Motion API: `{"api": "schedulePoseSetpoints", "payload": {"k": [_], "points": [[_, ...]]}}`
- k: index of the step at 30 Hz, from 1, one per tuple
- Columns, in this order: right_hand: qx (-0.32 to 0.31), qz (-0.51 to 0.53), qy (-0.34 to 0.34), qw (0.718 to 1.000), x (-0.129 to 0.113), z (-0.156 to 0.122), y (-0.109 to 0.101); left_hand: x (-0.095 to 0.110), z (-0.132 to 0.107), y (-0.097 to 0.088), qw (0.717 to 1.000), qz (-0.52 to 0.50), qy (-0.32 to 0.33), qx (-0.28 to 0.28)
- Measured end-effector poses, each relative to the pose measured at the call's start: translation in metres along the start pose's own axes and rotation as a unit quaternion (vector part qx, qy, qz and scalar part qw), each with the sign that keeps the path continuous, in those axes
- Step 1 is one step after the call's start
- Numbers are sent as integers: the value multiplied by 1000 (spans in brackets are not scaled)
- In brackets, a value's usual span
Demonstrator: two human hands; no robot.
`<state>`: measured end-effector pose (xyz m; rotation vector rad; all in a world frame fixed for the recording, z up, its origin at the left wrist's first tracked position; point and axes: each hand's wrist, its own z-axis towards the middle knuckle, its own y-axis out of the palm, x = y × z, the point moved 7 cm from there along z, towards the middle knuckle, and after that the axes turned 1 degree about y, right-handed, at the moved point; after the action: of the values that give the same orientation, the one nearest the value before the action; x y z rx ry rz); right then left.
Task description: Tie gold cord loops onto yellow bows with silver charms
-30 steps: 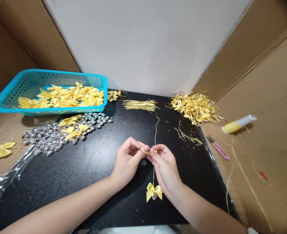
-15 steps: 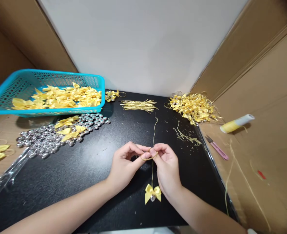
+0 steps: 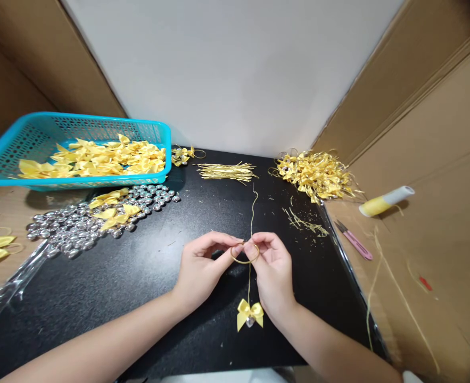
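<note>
Left hand and right hand pinch a gold cord loop, ribbon bow on their near side; slack pinching could free the loop.

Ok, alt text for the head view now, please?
The left hand and right hand hold a gold loop over a black table, a yellow bow lying nearer the wearer. Silver beads and a turquoise basket of bows sit at left.

2 hands pinch a gold loop.
</note>
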<state>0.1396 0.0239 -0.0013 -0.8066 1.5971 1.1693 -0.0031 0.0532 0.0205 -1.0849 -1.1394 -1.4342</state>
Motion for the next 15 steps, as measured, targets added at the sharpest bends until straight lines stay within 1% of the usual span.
{"api": "schedulePoseSetpoints", "payload": {"k": [3, 5, 7, 10, 12, 15], "points": [[-20, -23, 6, 1000, -1, -1, 1, 1, 0, -2, 1000, -11, 5, 2], [-46, -64, -12, 997, -5, -1, 4, 1, 0, -3, 1000, -18, 10, -3], [-68, -122, -55, 989, -12, -2, 6, 2, -1, -3, 1000, -15, 17, -8], [-84, -194, -137, 968, -25, -4, 10, 2, -2, -4, 1000, 10, 27, -8], [-84, -236, -186, 950, -32, -5, 11, 2, -1, -6, 999, 25, 25, -2], [-92, -308, -248, 914, -41, -4, 15, -2, 1, -7, 1000, 28, -2, 7]]}}
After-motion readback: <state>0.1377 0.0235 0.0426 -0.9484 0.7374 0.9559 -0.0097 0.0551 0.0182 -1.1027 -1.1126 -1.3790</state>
